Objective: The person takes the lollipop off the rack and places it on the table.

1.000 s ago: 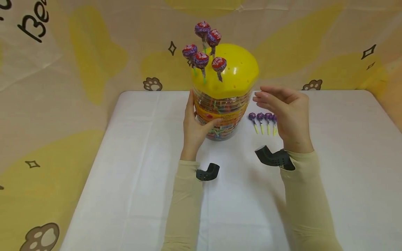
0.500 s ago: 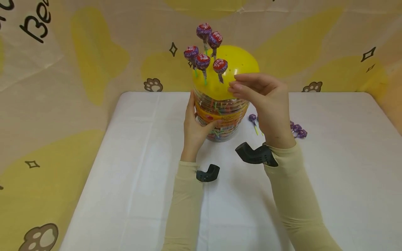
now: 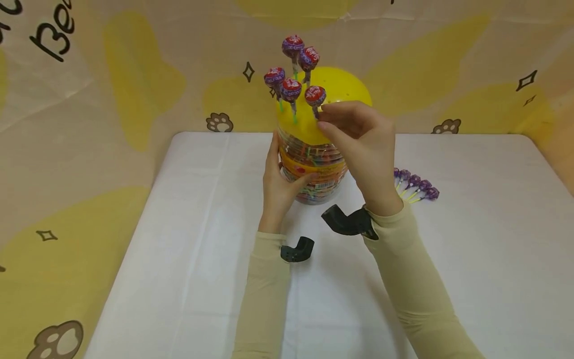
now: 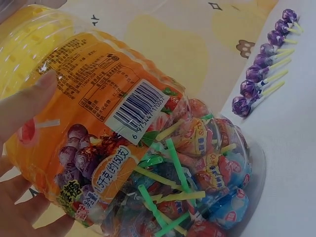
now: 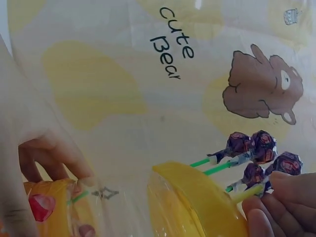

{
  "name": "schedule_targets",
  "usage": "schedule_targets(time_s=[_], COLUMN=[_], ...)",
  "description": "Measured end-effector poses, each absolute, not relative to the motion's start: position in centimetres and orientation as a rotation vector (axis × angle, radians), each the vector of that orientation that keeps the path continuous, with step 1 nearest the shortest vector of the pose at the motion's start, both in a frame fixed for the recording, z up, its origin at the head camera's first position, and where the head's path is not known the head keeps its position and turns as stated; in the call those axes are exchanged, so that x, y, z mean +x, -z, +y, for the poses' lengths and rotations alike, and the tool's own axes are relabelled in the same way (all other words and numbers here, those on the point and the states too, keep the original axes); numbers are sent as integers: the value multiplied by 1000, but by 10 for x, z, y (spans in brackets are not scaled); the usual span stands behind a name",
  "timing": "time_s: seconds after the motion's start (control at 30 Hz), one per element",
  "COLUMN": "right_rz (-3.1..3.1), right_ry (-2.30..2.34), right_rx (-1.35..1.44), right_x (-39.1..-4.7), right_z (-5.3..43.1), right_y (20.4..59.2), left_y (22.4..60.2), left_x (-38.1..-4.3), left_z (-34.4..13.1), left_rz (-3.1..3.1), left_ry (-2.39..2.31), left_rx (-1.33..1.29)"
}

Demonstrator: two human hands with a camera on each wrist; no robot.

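The right hand [image 3: 365,149] has moved leftward to the top of the jar [image 3: 325,164] in the head view, pinching a lollipop [image 3: 315,93]; the left hand [image 3: 278,187] grips the jar's side. Left wrist: loose lollipops [image 4: 262,60] lie beyond the jar's base. Right wrist: the pinched stick [image 5: 248,194] meets the jar's lid [image 5: 197,197].

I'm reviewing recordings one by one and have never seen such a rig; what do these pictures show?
There is no machine here, just a person working bare-handed. The widest picture comes from a camera on the head; the other two from wrist cameras. A clear candy jar sits on a white table, with purple lollipops lying beside it. More lollipops stick up from the jar's yellow lid. The left hand holds the jar. The right hand has its fingers at one standing lollipop; whether they pinch it, I cannot tell.
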State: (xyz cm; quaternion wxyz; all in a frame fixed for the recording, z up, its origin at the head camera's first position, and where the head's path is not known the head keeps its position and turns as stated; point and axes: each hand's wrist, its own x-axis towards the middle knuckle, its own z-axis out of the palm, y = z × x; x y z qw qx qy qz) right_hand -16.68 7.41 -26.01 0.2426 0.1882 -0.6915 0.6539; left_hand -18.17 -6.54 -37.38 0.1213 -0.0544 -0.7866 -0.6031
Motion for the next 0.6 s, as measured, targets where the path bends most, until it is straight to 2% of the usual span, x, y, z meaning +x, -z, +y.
schedule_targets(time_s=[0.37,0.6], right_rz=[-1965,-1954], right_ry=[-1411,-1450], right_rx=[552,531], right_x=[-176,-177], right_z=[62,63], right_y=[256,253], left_y=[374,374], left_x=[-181,-181], left_z=[-65,-65], left_rz=[-2299,-2301], left_ry=[1726,1725], left_rx=[-162,-165])
